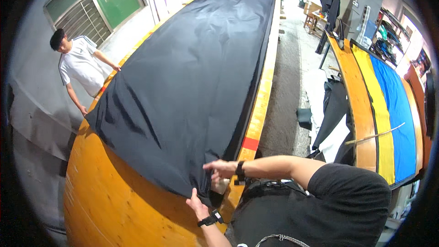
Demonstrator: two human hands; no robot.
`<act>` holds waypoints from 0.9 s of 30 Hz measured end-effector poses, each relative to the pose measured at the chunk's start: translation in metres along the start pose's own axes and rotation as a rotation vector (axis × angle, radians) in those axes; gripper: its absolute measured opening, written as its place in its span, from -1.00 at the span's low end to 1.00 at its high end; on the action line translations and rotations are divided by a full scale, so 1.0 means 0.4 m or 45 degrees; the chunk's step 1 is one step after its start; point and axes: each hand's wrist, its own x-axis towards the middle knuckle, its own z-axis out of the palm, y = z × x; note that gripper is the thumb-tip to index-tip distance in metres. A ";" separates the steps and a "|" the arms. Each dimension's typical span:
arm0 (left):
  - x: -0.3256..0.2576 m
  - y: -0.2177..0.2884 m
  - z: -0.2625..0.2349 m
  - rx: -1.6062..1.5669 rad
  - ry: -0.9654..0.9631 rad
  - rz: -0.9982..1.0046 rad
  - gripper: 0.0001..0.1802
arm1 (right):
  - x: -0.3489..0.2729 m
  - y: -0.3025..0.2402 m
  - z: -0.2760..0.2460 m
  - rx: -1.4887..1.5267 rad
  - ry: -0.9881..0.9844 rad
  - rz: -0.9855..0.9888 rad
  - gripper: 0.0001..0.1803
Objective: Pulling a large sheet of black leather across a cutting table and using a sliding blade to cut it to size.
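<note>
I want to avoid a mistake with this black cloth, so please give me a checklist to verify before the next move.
1. Left hand holds near edge of black cloth: ok, thumb on top.
2. Right hand grips the cloth: cannot tell, fingers partly hidden.
3. Co-worker's hands at the opposite side: ok, both at the cloth's edge.
4. Cloth smooth: not ok, folds show near the co-worker's corner.
5. Table surface under the cloth: cannot tell, covered.

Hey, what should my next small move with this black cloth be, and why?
Perhaps pull the black cloth gently taut with your left hand: folds bunch beside your right hand, and creases run in from the side the other person holds.
</note>
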 end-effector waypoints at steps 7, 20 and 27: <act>-0.015 0.024 0.030 0.157 -0.133 0.006 -0.52 | 0.088 -0.075 -0.201 0.187 0.467 -0.468 -0.75; 0.017 -0.082 -0.050 0.457 -0.222 -0.090 -0.84 | 0.010 -0.108 -0.392 -0.309 0.488 -0.496 -0.70; 0.006 -0.089 0.020 0.153 -0.245 -0.287 0.05 | 0.167 -0.053 -0.503 -0.285 0.499 -0.536 -0.53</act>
